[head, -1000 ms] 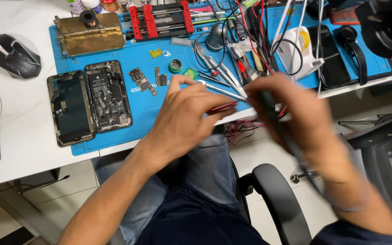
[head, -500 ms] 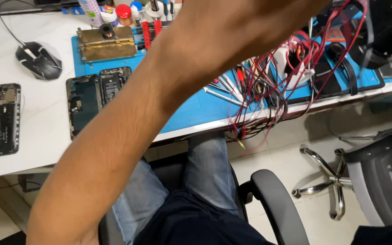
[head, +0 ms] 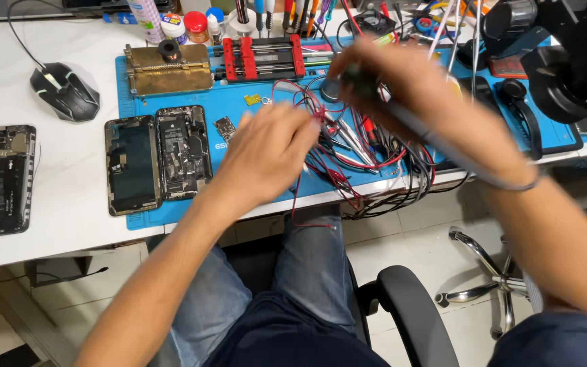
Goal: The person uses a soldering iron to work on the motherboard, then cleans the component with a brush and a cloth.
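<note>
The left hand (head: 270,153) is hovering half-open over red and black wires (head: 348,170); the right hand (head: 402,85) is gripping a dark tool (head: 361,81); a red-capped bottle (head: 196,26) is standing behind the blue mat (head: 239,102).

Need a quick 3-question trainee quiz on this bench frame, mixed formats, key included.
1. True or false: the opened phone lies on the blue mat.
2. Which hand holds the dark pen-like tool? A) left hand B) right hand C) neither
3. Fill in: the computer mouse sits on the white table, to the ____ of the mat in the picture.

Key
1. True; it lies beside the phone screen.
2. B; the right hand grips it, the left hand hovers over red and black wires.
3. left
</note>
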